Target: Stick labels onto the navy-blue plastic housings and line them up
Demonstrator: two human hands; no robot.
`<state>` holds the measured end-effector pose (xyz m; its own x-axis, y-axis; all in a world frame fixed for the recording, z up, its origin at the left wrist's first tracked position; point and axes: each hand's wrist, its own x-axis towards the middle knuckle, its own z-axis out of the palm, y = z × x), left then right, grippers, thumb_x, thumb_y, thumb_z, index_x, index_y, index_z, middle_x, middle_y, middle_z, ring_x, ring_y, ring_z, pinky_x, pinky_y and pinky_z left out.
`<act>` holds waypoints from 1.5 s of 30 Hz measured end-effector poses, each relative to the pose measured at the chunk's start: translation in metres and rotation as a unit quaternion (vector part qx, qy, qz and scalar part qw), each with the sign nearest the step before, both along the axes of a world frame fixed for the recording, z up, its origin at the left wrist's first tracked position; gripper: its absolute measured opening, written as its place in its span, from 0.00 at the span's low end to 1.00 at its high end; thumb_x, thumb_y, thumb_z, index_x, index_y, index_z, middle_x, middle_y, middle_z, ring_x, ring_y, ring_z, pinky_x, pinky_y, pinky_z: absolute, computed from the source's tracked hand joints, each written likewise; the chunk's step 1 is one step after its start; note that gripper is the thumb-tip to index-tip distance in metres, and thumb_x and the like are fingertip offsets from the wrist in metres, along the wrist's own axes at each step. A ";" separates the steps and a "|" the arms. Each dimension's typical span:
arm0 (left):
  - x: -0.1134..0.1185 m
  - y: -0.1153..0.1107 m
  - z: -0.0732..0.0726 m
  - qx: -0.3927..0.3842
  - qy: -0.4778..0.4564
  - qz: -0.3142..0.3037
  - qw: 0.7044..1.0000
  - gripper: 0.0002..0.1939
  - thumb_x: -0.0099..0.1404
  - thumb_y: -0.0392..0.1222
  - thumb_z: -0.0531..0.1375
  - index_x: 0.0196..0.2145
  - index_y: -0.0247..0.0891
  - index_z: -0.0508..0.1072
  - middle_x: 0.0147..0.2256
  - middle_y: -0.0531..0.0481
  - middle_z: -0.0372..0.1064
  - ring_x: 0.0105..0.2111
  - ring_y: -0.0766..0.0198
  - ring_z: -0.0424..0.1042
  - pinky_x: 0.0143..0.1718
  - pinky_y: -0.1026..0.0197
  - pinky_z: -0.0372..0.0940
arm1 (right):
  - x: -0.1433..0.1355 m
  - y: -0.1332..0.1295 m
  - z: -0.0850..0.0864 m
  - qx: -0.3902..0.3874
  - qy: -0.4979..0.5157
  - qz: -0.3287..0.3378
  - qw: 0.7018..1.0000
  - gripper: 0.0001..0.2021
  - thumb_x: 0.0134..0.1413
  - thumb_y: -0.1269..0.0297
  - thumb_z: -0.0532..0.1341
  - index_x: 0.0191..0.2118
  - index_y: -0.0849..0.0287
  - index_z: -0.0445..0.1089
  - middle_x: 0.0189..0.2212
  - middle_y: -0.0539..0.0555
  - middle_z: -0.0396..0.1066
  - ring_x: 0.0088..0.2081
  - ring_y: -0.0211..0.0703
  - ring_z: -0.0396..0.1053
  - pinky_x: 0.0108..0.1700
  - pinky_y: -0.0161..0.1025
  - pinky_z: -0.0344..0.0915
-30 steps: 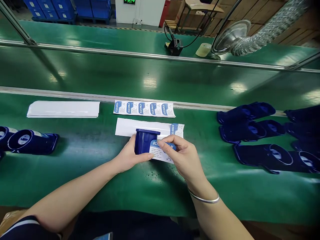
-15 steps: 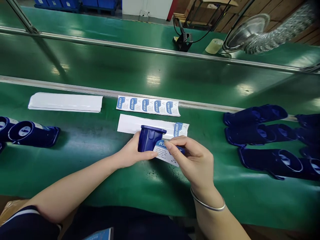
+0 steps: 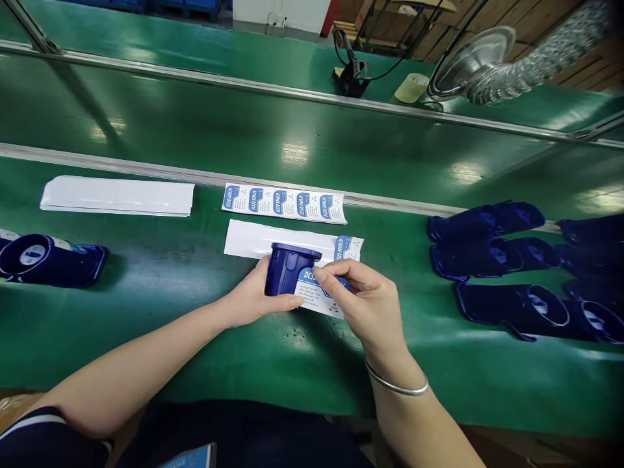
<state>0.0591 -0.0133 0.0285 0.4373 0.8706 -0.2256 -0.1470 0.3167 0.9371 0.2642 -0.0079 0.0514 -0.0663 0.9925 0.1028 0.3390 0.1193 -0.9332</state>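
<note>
My left hand [image 3: 251,296] is wrapped round a dark blue plastic housing [image 3: 281,273], thumb along its near side. A blue-and-white printed label [image 3: 319,299] lies against the housing's right part, its left edge by my left thumb. My right hand [image 3: 373,296] pinches the label's upper edge between thumb and forefinger; its right end sticks out below my fingers. Just behind the housing is a backing strip [image 3: 248,239] with one label at its right end. Farther back lies a strip of several similar labels [image 3: 285,203]. Whether the label is fully stuck down, I cannot tell.
White strips [image 3: 117,196] lie at the back left. A labelled blue housing [image 3: 53,260] rests at the left, several more blue housings [image 3: 507,305] at the right. A metal rail [image 3: 292,94] crosses behind. Beyond it are a tape roll [image 3: 412,88] and a flexible duct [image 3: 526,78].
The view has shifted slightly, so the scene sits a little farther left and higher. My right fingers have moved slightly left along the label. Both hands keep their hold.
</note>
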 end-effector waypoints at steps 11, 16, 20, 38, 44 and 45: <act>0.001 0.000 0.002 -0.006 -0.010 -0.003 1.000 0.41 0.59 0.49 0.71 0.64 0.42 0.57 0.61 0.39 0.64 0.61 0.42 0.66 0.60 0.42 0.64 | 0.001 0.001 0.001 0.000 -0.002 -0.002 1.000 0.07 0.58 0.60 0.70 0.30 0.54 0.78 0.28 0.49 0.77 0.28 0.38 0.71 0.30 0.34 0.65; 0.000 0.000 0.004 -0.017 -0.016 -0.011 1.000 0.41 0.61 0.47 0.70 0.65 0.42 0.56 0.62 0.38 0.64 0.61 0.44 0.67 0.60 0.42 0.64 | 0.000 0.001 0.002 -0.005 0.001 0.002 1.000 0.07 0.58 0.60 0.70 0.30 0.54 0.78 0.27 0.48 0.77 0.29 0.38 0.71 0.30 0.34 0.65; 0.001 0.000 0.005 -0.016 -0.015 -0.010 1.000 0.41 0.61 0.46 0.70 0.65 0.41 0.56 0.62 0.38 0.64 0.61 0.44 0.67 0.60 0.42 0.64 | 0.001 0.000 0.001 -0.002 -0.002 0.003 1.000 0.07 0.58 0.60 0.70 0.30 0.54 0.77 0.27 0.48 0.77 0.28 0.38 0.71 0.30 0.34 0.65; 0.001 -0.004 0.001 -0.105 -0.143 0.036 0.983 0.38 0.61 0.45 0.71 0.65 0.45 0.63 0.62 0.41 0.67 0.63 0.44 0.66 0.64 0.43 0.60 | 0.007 0.003 0.008 0.312 -0.146 0.081 0.935 0.19 0.64 0.67 0.58 0.60 0.54 0.67 0.46 0.58 0.79 0.50 0.57 0.70 0.53 0.57 0.66; 0.003 -0.005 0.001 -0.154 -0.135 0.073 0.976 0.31 0.68 0.57 0.64 0.64 0.47 0.64 0.63 0.42 0.66 0.63 0.45 0.66 0.62 0.43 0.63 | 0.000 0.003 0.004 0.331 -0.209 0.141 0.909 0.20 0.64 0.65 0.60 0.60 0.56 0.67 0.49 0.59 0.78 0.54 0.59 0.69 0.56 0.58 0.59; 0.003 -0.005 0.001 -0.153 -0.132 0.077 0.976 0.31 0.67 0.57 0.64 0.64 0.47 0.64 0.63 0.43 0.66 0.63 0.46 0.66 0.62 0.43 0.62 | -0.001 0.003 0.003 0.335 -0.214 0.138 0.907 0.19 0.64 0.64 0.60 0.59 0.56 0.68 0.49 0.59 0.78 0.53 0.59 0.70 0.56 0.58 0.59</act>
